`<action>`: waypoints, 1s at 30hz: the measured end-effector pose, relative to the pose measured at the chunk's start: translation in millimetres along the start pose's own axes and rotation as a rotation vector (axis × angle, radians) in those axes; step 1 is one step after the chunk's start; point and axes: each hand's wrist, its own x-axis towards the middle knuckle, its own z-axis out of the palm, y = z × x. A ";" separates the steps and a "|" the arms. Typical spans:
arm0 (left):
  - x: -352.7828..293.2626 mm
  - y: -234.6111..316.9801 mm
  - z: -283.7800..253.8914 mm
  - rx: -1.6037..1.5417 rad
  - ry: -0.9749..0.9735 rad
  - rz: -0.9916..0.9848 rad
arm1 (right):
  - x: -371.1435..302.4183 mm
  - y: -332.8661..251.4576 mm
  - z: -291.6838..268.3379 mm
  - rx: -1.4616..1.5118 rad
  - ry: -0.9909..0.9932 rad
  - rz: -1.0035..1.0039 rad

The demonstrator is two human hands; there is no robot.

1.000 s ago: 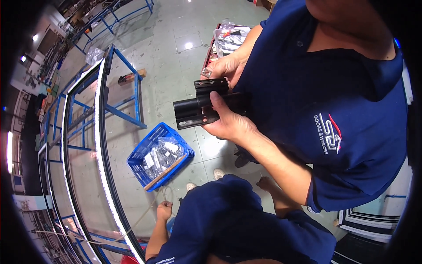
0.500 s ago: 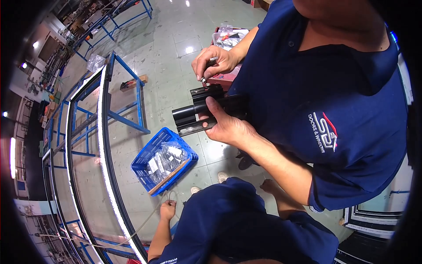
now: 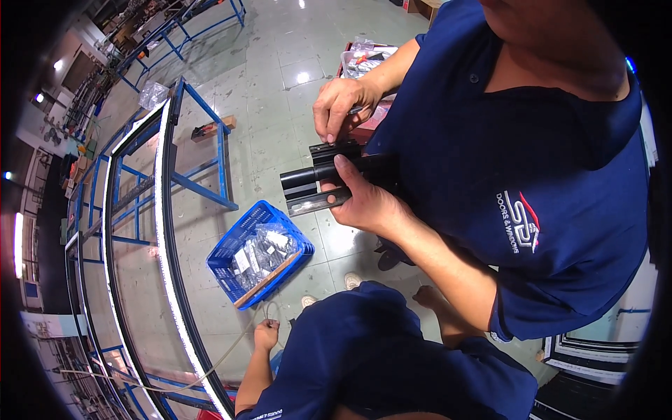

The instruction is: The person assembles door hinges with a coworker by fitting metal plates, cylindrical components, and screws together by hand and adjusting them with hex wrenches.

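Note:
My left hand (image 3: 266,334) is closed, pinching a thin pale cord (image 3: 241,339) that loops above the fingers and trails left across the frame. My right hand (image 3: 424,297) shows only in part below a co-worker's forearm; its fingers are too small and dark to read. The co-worker faces in from the right. One of their hands (image 3: 364,199) grips black grooved profile pieces (image 3: 301,180); the other hand (image 3: 341,105) has its fingertips at the far end of the pieces, with a small dark tool partly hidden in it.
A blue plastic crate (image 3: 241,227) with bagged parts and a wooden strip stands on the floor. Left of it, a large black-and-white framed panel (image 3: 166,210) leans on a blue metal stand (image 3: 222,164). A red-edged tray (image 3: 367,63) of parts lies behind the co-worker's arm.
The co-worker's far hand has come down so its fingertips meet the black profile, and the small tool in it has turned. My left hand stays on the cord.

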 end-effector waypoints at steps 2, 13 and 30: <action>2.6 6.7 0.4 0.010 -0.007 0.009 | -1.1 16.9 -7.2 -0.079 0.048 -0.012; -2.6 3.7 0.2 0.010 0.016 0.021 | 19.0 56.5 -40.6 -0.316 0.242 0.016; 12.0 8.9 -1.0 0.000 -0.011 0.039 | 18.8 62.9 -43.0 -0.134 0.245 0.088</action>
